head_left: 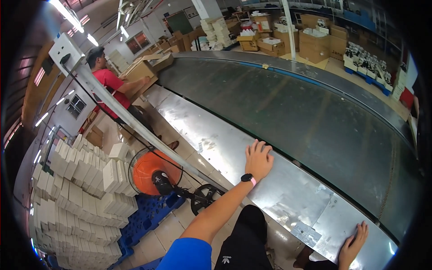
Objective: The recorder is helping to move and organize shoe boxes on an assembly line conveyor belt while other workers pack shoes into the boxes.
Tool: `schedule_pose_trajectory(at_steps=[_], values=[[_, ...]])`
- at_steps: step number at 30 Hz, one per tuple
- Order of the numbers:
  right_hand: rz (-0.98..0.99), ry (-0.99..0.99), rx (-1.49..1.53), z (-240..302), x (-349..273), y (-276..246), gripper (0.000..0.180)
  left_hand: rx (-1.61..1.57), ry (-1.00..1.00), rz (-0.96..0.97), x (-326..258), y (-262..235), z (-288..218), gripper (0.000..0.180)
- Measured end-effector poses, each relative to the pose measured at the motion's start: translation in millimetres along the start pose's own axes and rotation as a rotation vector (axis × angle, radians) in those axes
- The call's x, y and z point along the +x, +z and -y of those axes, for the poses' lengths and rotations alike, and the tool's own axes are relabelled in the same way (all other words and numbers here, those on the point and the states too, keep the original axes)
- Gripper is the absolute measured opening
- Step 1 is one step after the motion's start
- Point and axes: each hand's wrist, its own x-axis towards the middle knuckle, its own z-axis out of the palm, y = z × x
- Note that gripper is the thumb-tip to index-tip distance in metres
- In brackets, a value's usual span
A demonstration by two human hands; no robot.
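Both hands laid flat on the steel side plate w/ fingers spread, nothing gripped: left hand right at the dark conveyor belt edge, right hand lower down. Fingertips could prob get dragged or pinched if the belt is running.

Both hands flat, palms down, arms spread.

The left hand lies open with fingers splayed and pointing away from the body, its bare forearm stretched long from a blue short sleeve, a dark watch on the wrist. The right hand sits low by the lower edge, also open, fingers spread, forearm out of view.
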Motion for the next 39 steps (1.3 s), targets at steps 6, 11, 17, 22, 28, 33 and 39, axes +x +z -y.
schedule_pose_trajectory(at_steps=[6, 11, 17, 22, 28, 33, 39], values=[[-0.015, 0.016, 0.0, 0, -4, 3, 0.054, 0.001, -0.013, 0.024, 0, 4, -3, 0.03], [-0.011, 0.057, 0.026, 7, -2, -2, 0.053, -0.001, 0.004, 0.012, -1, 6, -2, 0.03], [-0.005, 0.073, 0.0, 2, -3, -1, 0.052, 0.001, -0.005, 0.013, -1, 7, -3, 0.03], [-0.005, 0.069, 0.005, 2, -3, 0, 0.051, 0.018, -0.013, 0.029, -1, 5, -2, 0.03], [-0.02, 0.053, -0.011, 2, -4, -2, 0.051, 0.018, -0.01, 0.035, 0, 5, -6, 0.03], [-0.011, 0.064, 0.001, 5, -2, -1, 0.051, 0.033, -0.003, 0.027, -1, 6, -1, 0.03], [-0.006, 0.062, -0.004, 6, -2, -2, 0.052, 0.019, -0.003, 0.028, 0, 6, -4, 0.03]])
